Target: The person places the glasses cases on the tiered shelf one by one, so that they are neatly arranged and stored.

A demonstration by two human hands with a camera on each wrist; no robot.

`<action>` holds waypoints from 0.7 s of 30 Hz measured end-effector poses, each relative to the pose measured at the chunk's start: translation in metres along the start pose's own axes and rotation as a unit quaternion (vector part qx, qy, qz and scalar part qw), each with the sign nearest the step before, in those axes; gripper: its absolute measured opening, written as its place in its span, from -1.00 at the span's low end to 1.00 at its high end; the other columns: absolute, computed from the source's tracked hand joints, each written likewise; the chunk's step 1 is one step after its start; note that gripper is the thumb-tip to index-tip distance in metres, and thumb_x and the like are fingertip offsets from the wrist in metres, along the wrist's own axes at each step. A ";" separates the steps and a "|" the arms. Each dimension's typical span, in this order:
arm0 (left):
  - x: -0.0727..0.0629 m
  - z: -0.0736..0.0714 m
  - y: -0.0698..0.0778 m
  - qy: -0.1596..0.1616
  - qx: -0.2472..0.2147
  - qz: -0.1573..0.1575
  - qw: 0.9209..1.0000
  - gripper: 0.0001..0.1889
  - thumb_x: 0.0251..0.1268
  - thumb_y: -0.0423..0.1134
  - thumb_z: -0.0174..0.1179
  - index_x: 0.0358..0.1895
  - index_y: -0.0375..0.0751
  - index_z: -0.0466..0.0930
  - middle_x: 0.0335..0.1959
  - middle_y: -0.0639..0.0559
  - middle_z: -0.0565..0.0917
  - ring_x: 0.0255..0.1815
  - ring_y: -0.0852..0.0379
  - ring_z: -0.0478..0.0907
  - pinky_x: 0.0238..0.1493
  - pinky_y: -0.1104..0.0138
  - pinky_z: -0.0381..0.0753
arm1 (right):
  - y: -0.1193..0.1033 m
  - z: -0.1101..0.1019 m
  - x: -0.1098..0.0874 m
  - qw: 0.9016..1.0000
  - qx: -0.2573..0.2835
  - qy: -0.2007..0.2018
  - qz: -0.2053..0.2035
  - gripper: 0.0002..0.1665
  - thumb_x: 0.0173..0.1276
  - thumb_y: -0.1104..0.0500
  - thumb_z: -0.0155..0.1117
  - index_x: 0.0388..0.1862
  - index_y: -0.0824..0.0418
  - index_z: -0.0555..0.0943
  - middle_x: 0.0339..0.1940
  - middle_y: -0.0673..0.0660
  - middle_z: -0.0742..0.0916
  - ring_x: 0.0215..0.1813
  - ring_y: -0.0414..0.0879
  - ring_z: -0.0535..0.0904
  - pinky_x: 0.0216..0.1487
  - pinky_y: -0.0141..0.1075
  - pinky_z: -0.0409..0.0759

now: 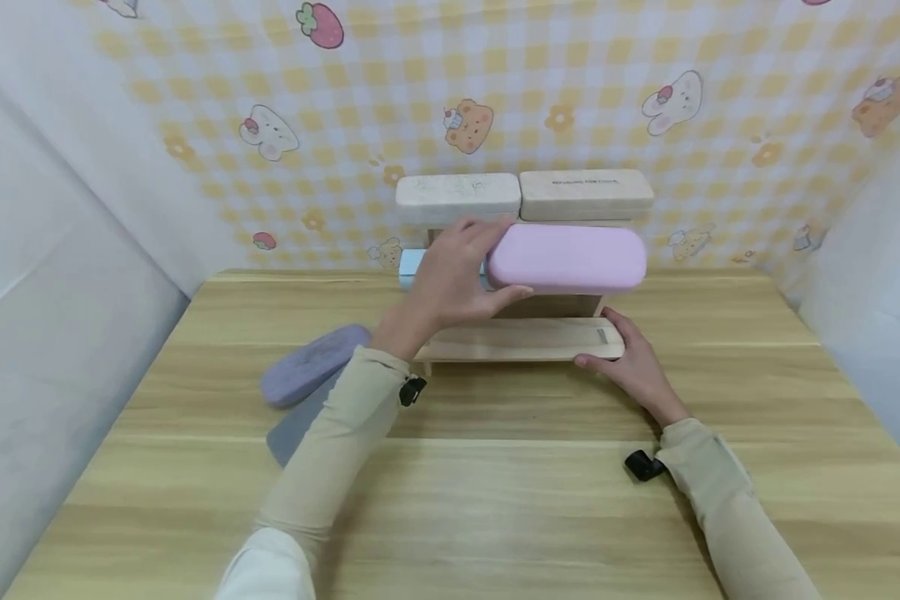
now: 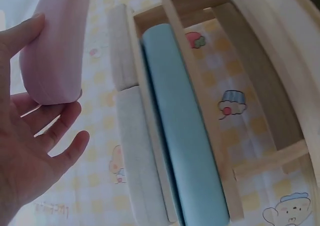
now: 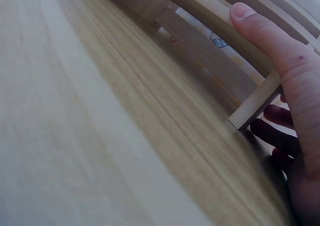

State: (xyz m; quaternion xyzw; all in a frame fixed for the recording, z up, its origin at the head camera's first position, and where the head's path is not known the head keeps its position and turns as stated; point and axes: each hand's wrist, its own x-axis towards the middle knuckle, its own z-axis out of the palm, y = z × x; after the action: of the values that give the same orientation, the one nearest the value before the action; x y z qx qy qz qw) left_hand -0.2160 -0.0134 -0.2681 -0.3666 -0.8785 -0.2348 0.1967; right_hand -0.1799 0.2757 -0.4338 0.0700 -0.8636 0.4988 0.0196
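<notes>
My left hand (image 1: 453, 271) holds a pink glasses case (image 1: 570, 260) by its left end, in front of the upper part of a small tiered wooden rack (image 1: 517, 342). In the left wrist view the thumb lies on one side of the case, with fingers around the other. With my right hand (image 1: 637, 367) I grip the right end of the rack's lowest shelf; its thumb presses the front edge. A light blue glasses case (image 2: 185, 126) lies on the middle tier, mostly hidden in the head view. Side by side on top are a whitish case (image 1: 457, 197) and a beige case (image 1: 587, 197).
Left of the rack, a purple glasses case (image 1: 311, 367) lies on the wooden table (image 1: 510, 517), against a grey case (image 1: 297, 429) partly covered by my left forearm. A yellow checked cloth (image 1: 375, 100) hangs behind the rack.
</notes>
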 end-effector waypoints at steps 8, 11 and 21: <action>0.007 0.006 0.005 0.005 -0.008 0.009 1.000 -0.22 -0.07 0.22 0.33 0.21 -0.17 0.43 0.08 0.05 0.57 0.04 0.03 0.38 0.04 0.16 0.33 | -0.001 -0.005 -0.002 1.000 -0.014 -0.002 0.002 0.15 0.04 0.02 0.48 0.48 0.21 0.01 0.44 0.26 0.17 0.42 0.21 0.02 0.29 0.20 0.04; 0.011 0.013 0.006 0.003 -0.008 0.010 1.000 -0.22 -0.07 0.25 0.31 0.21 -0.12 0.42 0.07 0.08 0.58 -0.02 0.07 0.37 0.00 0.16 0.30 | -0.001 -0.005 -0.002 1.000 -0.013 -0.003 0.002 0.15 0.05 0.05 0.48 0.48 0.22 0.00 0.43 0.29 0.17 0.41 0.23 0.02 0.28 0.21 0.05; 0.022 0.028 0.011 0.017 0.025 -0.016 0.999 -0.23 -0.07 0.27 0.30 0.21 -0.08 0.44 0.05 0.08 0.59 -0.16 0.10 0.28 -0.09 0.20 0.19 | -0.011 -0.003 -0.003 1.000 -0.019 0.000 -0.001 0.13 0.07 0.04 0.46 0.46 0.31 0.02 0.39 0.37 0.22 0.37 0.28 0.10 0.28 0.19 0.08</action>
State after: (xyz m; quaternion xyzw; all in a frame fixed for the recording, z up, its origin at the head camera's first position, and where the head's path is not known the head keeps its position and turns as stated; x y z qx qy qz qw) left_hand -0.2269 0.0214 -0.2768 -0.3430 -0.8865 -0.2222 0.2170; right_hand -0.1756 0.2729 -0.4230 0.0701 -0.8731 0.4819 0.0217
